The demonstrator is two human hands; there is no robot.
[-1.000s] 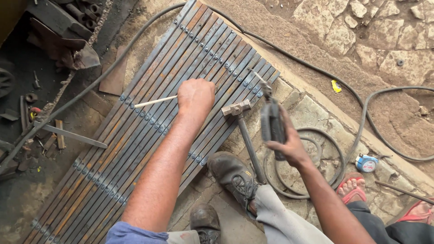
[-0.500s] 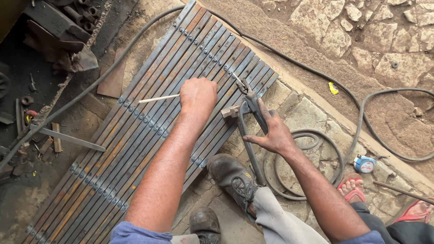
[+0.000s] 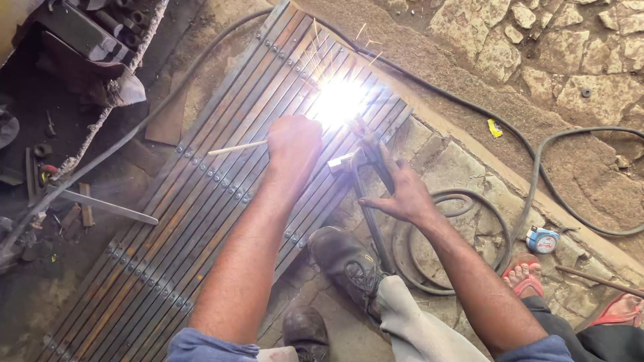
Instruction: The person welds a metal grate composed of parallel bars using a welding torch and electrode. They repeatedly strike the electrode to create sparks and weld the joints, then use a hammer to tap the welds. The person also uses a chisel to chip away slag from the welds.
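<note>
A long metal grille of riveted flat bars lies slantwise on the ground. My left hand rests on it as a fist, shut on a thin white rod that sticks out to the left. My right hand grips a dark electrode holder whose tip touches the grille's upper right part. A bright white welding arc glares there and throws sparks. A hammer lies beside my right hand, its handle running down toward my shoe.
Black cables loop over the stone paving at the right, with a coil by my knee. A blue tape measure and another person's red-sandalled foot are close. Scrap metal piles at upper left. My shoes stand on the grille's edge.
My right hand has brought the electrode holder down and forward to the grille, and the arc has lit up. My left fist has stayed in place.
</note>
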